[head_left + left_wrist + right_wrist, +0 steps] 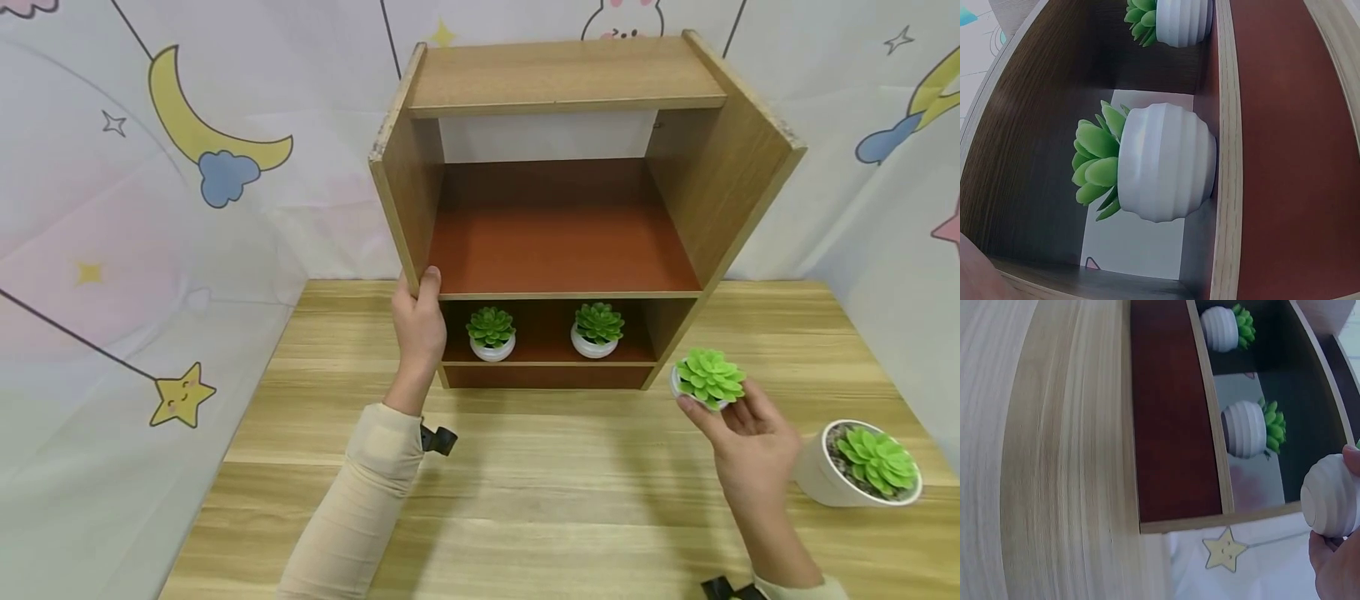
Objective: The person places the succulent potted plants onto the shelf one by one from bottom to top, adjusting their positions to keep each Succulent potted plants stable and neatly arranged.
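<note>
A small wooden shelf unit stands on the table with two potted succulents on its lower shelf, a left one and a right one. My left hand grips the unit's left side panel, thumb at the front edge near the middle shelf. Between thumb and fingers, my right hand holds another potted succulent just outside the unit's lower right corner. Its ribbed white pot is seen from below in the right wrist view.
A larger white pot with a green succulent stands on the table to the right of my right hand. The red-brown middle shelf bears nothing. Behind the unit hangs a printed cloth backdrop.
</note>
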A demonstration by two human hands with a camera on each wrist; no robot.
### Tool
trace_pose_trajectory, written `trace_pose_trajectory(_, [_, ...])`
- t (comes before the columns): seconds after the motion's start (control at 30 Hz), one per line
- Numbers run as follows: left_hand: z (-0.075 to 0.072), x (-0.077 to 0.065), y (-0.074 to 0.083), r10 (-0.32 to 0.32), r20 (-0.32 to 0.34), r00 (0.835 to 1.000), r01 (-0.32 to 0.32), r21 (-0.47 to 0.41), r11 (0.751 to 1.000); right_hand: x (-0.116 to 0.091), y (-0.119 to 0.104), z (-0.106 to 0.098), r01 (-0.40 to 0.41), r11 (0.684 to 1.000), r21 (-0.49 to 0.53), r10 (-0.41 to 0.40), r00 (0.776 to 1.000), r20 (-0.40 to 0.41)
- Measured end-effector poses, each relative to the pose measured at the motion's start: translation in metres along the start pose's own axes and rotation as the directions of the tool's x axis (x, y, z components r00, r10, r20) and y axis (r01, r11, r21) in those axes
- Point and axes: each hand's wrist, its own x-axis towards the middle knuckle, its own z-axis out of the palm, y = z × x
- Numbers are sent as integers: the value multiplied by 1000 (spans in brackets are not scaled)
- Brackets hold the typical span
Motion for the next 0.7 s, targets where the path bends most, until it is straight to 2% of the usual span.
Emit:
trace_pose_trajectory(0.17, [-1,0,0,-3,-6,1000,3,8,1000,-3,0,8,32,999,-8,-31,998,55])
trace_pose_trajectory(0.4, [0,0,0,3,-10,1000,-3,15,1000,-7,-1,19,42,998,57,-47,994,102])
trace_pose_trajectory(0.7, [1,0,-1,11,-27,1000,-11,19,1000,-10,0,37,65,996,57,-74,979,190])
